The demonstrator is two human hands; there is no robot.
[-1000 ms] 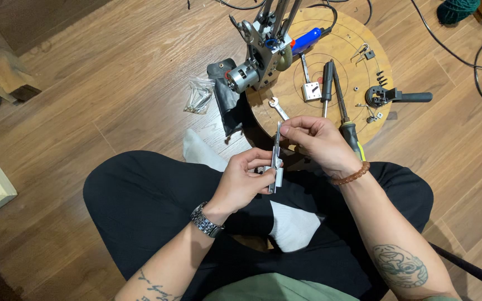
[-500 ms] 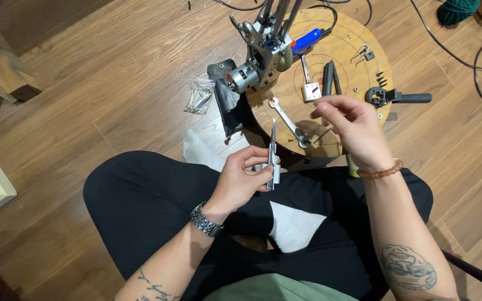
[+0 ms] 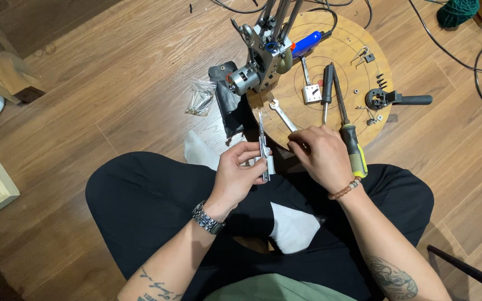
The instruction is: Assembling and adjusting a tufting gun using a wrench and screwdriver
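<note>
Warm brown wooden floorboards (image 3: pixel 112 72) carry a round plywood disc (image 3: pixel 341 50), the landmark from which all else is placed. Just off the disc's near edge, over the person's black-trousered lap, the left hand (image 3: pixel 235 175) has its grip clenched around a slim, upright silver metal bracket (image 3: pixel 263 147). The right hand (image 3: pixel 322 156) rests at the disc's near rim, fingers curled on the handle end of a silver open-ended spanner (image 3: pixel 281 113) lying on the disc. A yellow-and-black-handled screwdriver (image 3: pixel 348 125) lies just beside that hand, and a grey motor assembly (image 3: pixel 255 64) stands on the disc's left edge.
</note>
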